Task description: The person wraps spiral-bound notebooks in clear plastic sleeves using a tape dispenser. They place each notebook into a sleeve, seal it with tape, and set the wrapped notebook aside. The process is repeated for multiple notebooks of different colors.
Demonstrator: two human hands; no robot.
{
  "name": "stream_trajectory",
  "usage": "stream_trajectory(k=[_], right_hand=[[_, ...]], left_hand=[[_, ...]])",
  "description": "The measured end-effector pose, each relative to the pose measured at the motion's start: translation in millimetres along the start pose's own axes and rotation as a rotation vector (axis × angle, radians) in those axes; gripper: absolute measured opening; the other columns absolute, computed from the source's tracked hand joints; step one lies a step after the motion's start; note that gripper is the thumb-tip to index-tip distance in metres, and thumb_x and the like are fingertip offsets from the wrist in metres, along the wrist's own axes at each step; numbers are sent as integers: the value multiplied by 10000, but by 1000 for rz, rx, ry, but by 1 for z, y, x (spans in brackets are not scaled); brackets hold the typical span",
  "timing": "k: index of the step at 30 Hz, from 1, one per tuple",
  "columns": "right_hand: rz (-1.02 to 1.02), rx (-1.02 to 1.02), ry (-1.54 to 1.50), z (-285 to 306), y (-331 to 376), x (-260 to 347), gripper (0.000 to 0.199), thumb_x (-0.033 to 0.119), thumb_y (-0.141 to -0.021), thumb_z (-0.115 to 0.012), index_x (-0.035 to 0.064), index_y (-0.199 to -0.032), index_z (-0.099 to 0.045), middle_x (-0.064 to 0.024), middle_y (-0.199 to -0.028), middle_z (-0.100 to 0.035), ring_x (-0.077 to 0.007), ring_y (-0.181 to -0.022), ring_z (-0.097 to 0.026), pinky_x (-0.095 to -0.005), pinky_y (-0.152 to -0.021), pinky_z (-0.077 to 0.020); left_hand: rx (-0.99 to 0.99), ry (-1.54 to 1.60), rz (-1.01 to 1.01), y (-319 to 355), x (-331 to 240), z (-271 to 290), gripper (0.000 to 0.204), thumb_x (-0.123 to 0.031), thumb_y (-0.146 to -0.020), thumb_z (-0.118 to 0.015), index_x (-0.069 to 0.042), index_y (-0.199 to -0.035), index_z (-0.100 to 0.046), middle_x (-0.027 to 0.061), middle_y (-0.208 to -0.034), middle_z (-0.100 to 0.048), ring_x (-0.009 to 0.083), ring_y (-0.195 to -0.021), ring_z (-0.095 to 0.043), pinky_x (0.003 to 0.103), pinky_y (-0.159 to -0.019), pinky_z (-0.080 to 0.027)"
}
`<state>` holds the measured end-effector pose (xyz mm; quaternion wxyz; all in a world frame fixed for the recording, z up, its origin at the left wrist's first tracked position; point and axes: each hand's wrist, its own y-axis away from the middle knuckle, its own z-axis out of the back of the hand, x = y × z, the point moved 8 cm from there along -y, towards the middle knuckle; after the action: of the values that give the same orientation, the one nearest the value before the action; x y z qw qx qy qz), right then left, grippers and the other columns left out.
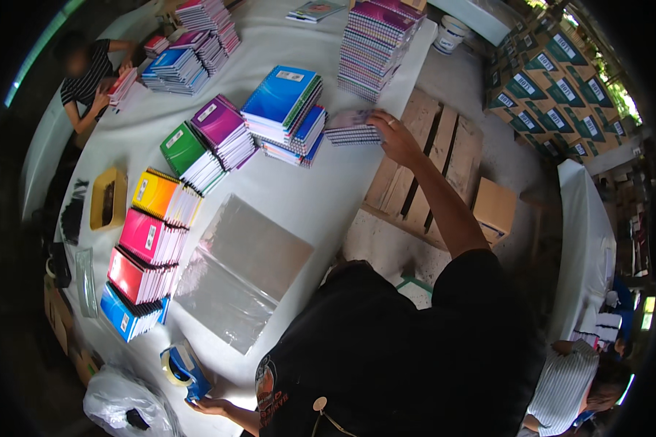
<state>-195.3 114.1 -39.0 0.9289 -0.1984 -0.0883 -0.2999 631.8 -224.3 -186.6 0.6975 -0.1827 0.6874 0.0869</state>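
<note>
My right hand (395,137), wearing a ring, reaches to the far edge of the table. Its fingers close on the edge of a motion-blurred, purplish spiral notebook (348,119) on top of a low stack of spiral notebooks (353,136). Down at the near left, my left hand (207,406) has its fingers at the lower end of a blue tape dispenser (190,373) carrying a tape roll; the grip is partly hidden. Between my hands lie clear plastic sheets (248,255). Beside the right hand's stack rises a pile of blue notebooks (278,95).
Purple (219,120), green (184,146), yellow (157,191), pink and red notebook stacks curve along the table. A tall notebook stack (375,51) stands at the far edge. Another person (87,87) handles notebooks across the table. Wooden pallet (423,160) and cartons (554,87) are at right.
</note>
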Motion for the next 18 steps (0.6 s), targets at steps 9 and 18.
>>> stream_trajectory(k=[9, 18], right_hand=[[-53, -107, -15, -80, -26, -86, 743, 100, -764, -725, 196, -1408, -367, -92, -1472, -319, -347, -1394, -211, -436, -1107, -316], [-223, -221, 86, -73, -55, -72, 603, 140, -796, -693, 170, -1352, -460, -108, -1391, -432, -366, -1317, -336, -449, -1062, -328]], left_hand=[[-120, -580, -236, 77, -32, -49, 715, -337, -760, -792, 93, -1189, -414, 235, -1097, -529, 298, -982, -538, 423, -861, -450], [-428, -732, -261, 139, -71, -97, 710, -371, -720, -821, 71, -1129, -444, 206, -1035, -521, 311, -952, -553, 442, -807, -485]])
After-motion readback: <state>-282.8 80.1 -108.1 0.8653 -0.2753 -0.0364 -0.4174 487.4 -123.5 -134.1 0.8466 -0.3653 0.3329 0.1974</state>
